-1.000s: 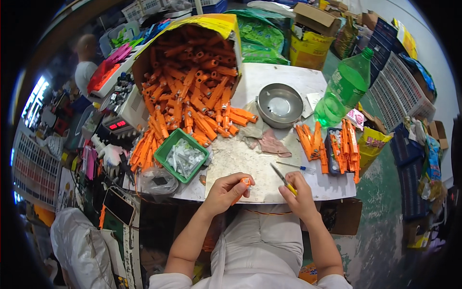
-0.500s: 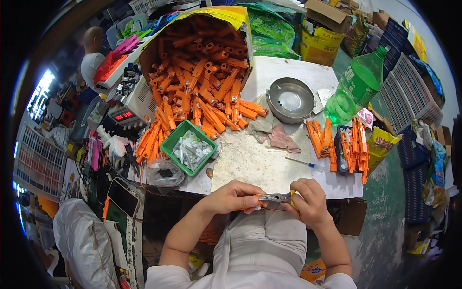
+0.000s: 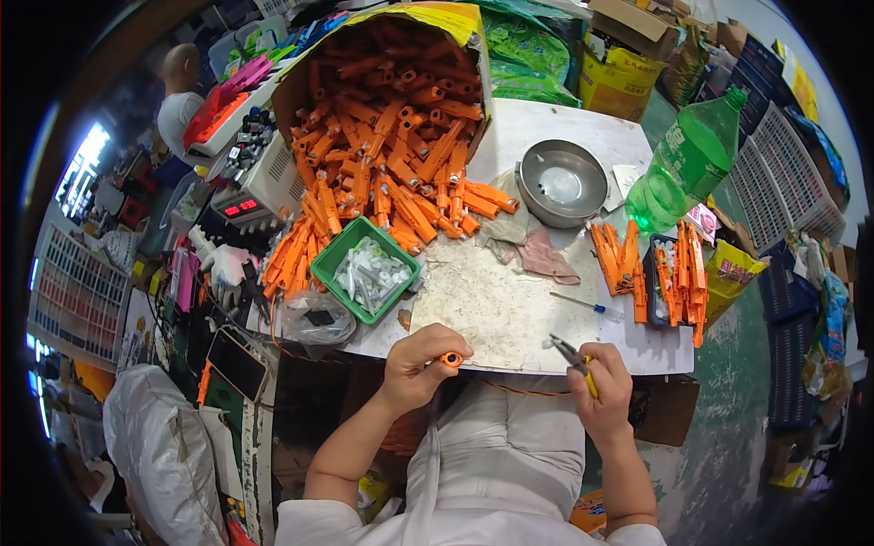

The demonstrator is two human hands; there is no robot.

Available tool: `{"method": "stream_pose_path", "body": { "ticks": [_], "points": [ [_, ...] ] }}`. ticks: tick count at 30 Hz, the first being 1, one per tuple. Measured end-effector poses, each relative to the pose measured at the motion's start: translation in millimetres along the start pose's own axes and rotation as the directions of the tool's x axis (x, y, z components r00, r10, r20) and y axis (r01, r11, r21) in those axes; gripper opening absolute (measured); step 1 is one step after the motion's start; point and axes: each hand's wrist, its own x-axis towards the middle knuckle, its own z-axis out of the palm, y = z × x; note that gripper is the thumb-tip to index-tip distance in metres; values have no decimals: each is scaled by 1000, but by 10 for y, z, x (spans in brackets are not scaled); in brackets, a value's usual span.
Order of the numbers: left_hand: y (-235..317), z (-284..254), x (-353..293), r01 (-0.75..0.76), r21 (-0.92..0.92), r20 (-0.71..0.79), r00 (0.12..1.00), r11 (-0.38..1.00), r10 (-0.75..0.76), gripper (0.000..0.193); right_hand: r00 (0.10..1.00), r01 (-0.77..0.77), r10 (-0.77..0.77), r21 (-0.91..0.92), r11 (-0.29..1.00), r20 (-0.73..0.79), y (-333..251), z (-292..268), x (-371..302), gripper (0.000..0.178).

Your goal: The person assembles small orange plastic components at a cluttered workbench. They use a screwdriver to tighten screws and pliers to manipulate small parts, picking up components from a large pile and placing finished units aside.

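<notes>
My left hand (image 3: 419, 362) is closed around an orange plastic part (image 3: 452, 359), whose round open end points toward me. Most of that part is hidden inside the fingers. In my right hand (image 3: 604, 387) are pliers (image 3: 569, 353) with yellow handles, their jaws pointing up and left over the table edge. A small whitish piece (image 3: 547, 344) shows at the jaw tips. Between the two hands lies the worn, stained board (image 3: 492, 314) on the white table. Ahead of my left hand stands a green tray (image 3: 325, 266) of small translucent pieces.
A large heap of orange parts (image 3: 391, 173) spills from a box at the back. To the right stand a metal bowl (image 3: 563, 182), a green bottle (image 3: 687, 155) and more orange parts (image 3: 690, 282). A pen (image 3: 583, 303) and a pinkish cloth (image 3: 549, 257) lie on the table.
The pliers have come away from the orange part and moved right and up, with a whitish piece at their tips. My left hand has turned the part end-on.
</notes>
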Motion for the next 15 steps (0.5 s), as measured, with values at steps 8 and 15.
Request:
{"method": "stream_pose_path", "body": {
  "ticks": [8,15],
  "points": [
    [43,28,14,-68,-18,32,997,998,69,19,999,19,-23,69,997,48,-192,67,26,24],
    [67,53,9,-99,64,70,993,993,95,18,992,69,-74,57,996,105,-265,51,44,26]
  ]
}}
